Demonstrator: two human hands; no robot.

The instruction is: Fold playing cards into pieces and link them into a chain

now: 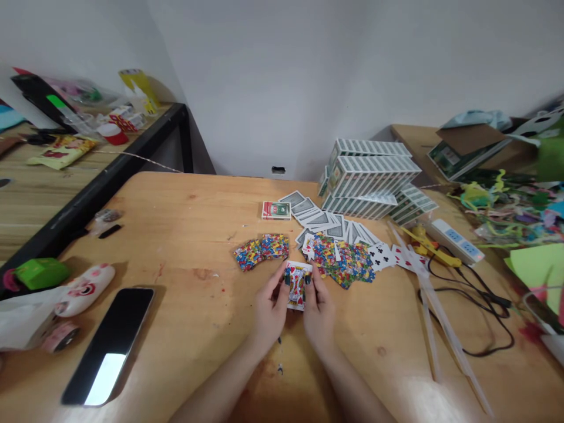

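Observation:
Between my two hands is a playing card, the king of hearts (296,286), face up and upright to me. My left hand (271,302) grips its left edge with the thumb on the face. On the right edge, my right hand (318,308) does the same. Whether more cards lie beneath it I cannot tell. Just beyond my hands lie cards with colourful patterned backs, a smaller spread (261,251) at left and a larger one (341,259) at right. Behind these, grey-backed cards (324,220) fan out beside a red and green card box (276,210).
Stacked striped card boxes (372,176) stand at the back right. Clear plastic strips (434,311), a yellow glue gun (434,247), a black cable (480,294) and a power strip (458,241) lie on the right. A phone (110,343) and a white pouch (86,291) lie left.

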